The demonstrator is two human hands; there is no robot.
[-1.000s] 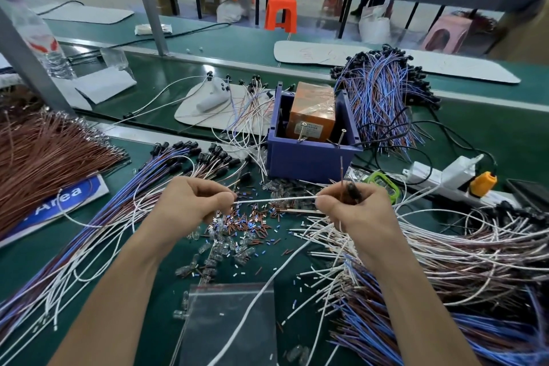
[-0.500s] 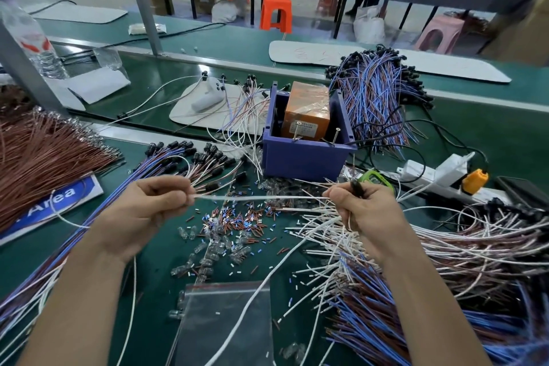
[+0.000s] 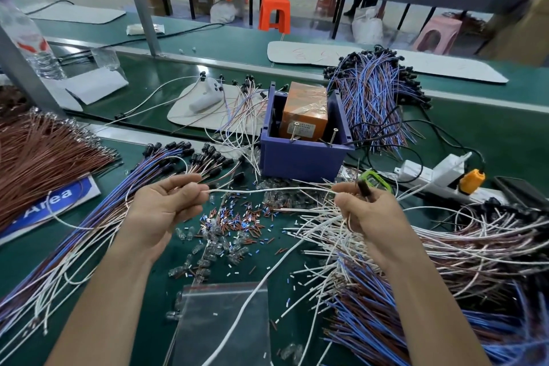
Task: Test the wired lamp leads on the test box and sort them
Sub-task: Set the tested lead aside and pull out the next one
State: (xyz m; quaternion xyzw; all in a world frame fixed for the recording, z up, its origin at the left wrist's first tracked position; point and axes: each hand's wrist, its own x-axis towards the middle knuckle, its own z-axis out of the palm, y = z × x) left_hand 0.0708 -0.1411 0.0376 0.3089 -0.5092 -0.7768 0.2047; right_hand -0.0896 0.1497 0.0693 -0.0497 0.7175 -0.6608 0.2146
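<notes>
A white lamp lead (image 3: 273, 189) stretches level between my two hands over the green bench. My left hand (image 3: 162, 205) pinches its left end, and the wire loops away behind it. My right hand (image 3: 367, 211) holds the lead's other end, with a dark lamp socket (image 3: 363, 186) poking up from its fingers. Behind them stands the test box: a purple bin (image 3: 300, 157) holding an orange block (image 3: 304, 108) with two metal pins sticking up at its front. A sorted row of leads with black sockets (image 3: 124, 187) lies at my left, and a tangled heap of leads (image 3: 445, 246) at my right.
Small glass bulbs and cut sleeve bits (image 3: 234, 226) litter the mat below my hands. A clear plastic bag (image 3: 222, 324) lies near me. A brown wire bundle (image 3: 38, 157) is far left, another blue and brown bundle (image 3: 374, 92) behind the box, and a power strip (image 3: 427, 172) at the right.
My left hand has drawn away to the left along the white lead, so a longer length now spans between the hands. My right hand has stayed about where it was.
</notes>
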